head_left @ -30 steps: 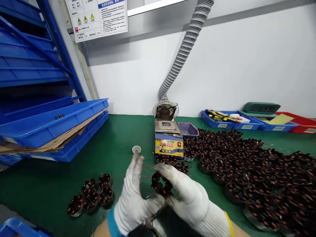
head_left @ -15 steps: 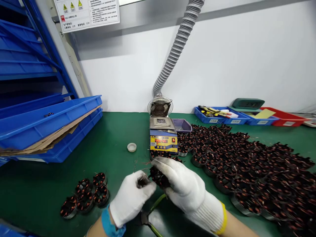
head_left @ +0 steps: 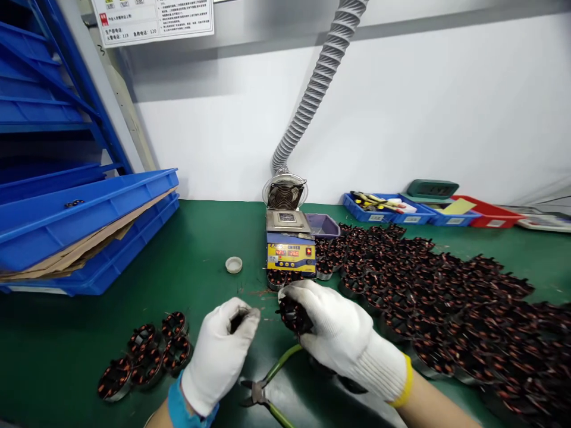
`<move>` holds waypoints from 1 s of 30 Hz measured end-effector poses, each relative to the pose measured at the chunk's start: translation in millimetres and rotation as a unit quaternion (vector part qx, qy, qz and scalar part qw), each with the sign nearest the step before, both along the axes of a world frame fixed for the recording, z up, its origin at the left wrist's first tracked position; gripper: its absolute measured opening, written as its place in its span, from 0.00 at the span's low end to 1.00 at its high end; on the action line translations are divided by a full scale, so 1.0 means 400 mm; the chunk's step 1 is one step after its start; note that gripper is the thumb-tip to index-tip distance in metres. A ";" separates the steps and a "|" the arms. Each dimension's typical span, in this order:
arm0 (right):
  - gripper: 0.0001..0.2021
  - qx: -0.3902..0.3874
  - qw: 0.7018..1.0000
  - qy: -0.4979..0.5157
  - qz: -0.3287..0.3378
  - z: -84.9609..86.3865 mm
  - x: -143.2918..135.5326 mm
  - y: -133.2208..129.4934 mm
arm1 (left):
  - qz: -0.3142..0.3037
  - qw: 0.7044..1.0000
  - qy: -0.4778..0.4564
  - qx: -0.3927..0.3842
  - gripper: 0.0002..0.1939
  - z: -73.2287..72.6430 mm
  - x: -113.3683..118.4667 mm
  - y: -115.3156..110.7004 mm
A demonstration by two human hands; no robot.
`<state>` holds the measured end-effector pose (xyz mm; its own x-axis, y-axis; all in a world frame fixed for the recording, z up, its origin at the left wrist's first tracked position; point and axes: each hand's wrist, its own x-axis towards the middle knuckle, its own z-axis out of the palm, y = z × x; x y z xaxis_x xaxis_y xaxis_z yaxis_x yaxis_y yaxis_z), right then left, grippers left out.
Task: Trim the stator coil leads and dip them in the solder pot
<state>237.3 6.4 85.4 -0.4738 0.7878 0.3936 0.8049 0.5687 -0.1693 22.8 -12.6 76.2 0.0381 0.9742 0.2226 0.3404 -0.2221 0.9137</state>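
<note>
My right hand (head_left: 339,333), in a white glove with a yellow cuff, grips a black ring-shaped coil part (head_left: 294,316) with copper windings. To its left, my left hand (head_left: 220,351), gloved in white with a blue band at the wrist, has thumb and fingertips pressed together; whatever they pinch is too small to make out. Green-handled cutters (head_left: 259,393) lie on the green table between and below the hands. Several similar coil parts (head_left: 146,365) stand in a group left of my left hand.
Many coil parts (head_left: 428,291) cover the right side. A yellow-fronted solder pot (head_left: 291,255) stands mid-table below a grey hose (head_left: 319,83), beside a small white cap (head_left: 234,265). Blue trays (head_left: 89,220) are at left; small bins (head_left: 410,213) line the wall.
My left hand has moved left and down, away from the coil part in my right hand. The cutters' jaws are now uncovered. The camera view has shifted slightly.
</note>
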 end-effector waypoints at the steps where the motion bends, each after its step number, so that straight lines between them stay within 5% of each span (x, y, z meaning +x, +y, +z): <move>1: 0.29 -0.046 0.998 -0.038 -0.035 0.008 0.007 0.010 | 0.012 1.000 -0.013 0.000 0.15 0.004 -0.002 0.000; 8: 0.19 -0.152 0.934 -0.309 -0.089 0.069 -0.009 0.106 | -0.001 1.000 -0.007 -0.022 0.14 0.012 0.002 0.009; 13: 0.22 -0.196 0.898 -0.383 -0.090 0.085 -0.055 0.128 | 0.012 0.999 0.038 0.024 0.10 0.006 0.002 0.016; 22: 0.22 -0.195 0.901 -0.387 -0.024 0.057 -0.091 0.136 | 0.019 0.996 0.071 0.052 0.07 -0.006 0.000 0.020; 30: 0.21 -0.179 0.910 -0.372 -0.034 0.061 -0.088 0.131 | 0.016 0.997 0.062 0.040 0.07 -0.002 -0.003 0.021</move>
